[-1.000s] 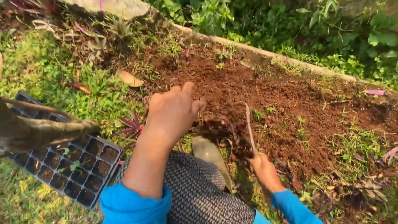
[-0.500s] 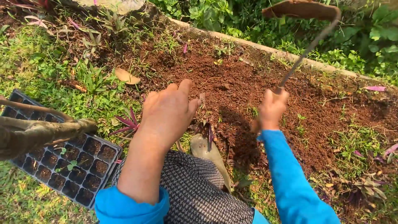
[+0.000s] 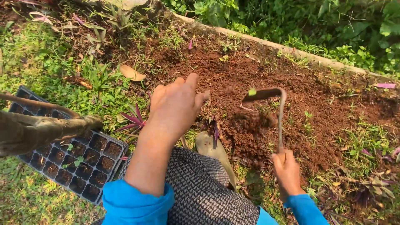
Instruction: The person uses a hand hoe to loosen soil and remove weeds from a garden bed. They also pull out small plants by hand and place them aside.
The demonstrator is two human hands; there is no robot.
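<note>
Landmark: the patch of bare red-brown soil (image 3: 266, 96), bordered on its far side by a pale stone edging (image 3: 291, 52).
Right hand (image 3: 286, 171): seen at the near edge of the soil patch, clenched around the handle of a small hand hoe (image 3: 275, 112).
Hand hoe: held upright, its thin bent shaft rising from the fist; its flat blade is raised above the middle of the soil patch, with a blurred clump of earth just below it.
Left hand (image 3: 177, 106): held in the air at the near left edge of the soil patch, fingers (image 3: 191, 81) spread and released, nothing grasped.
Seedling tray (image 3: 66, 156): a black tray of many cells, filled with dark earth, laid on the grass well to the left of the soil patch; small green sprouts are seen in a few cells.
Knee: covered in black-and-white houndstooth cloth (image 3: 204, 187), placed between the two blue sleeves at the near side of the soil patch.
Dry leaf (image 3: 132, 73): lying on the grass just left of the soil patch.
Purple-leaved plant (image 3: 134, 118): rooted between the tray and the soil patch.
</note>
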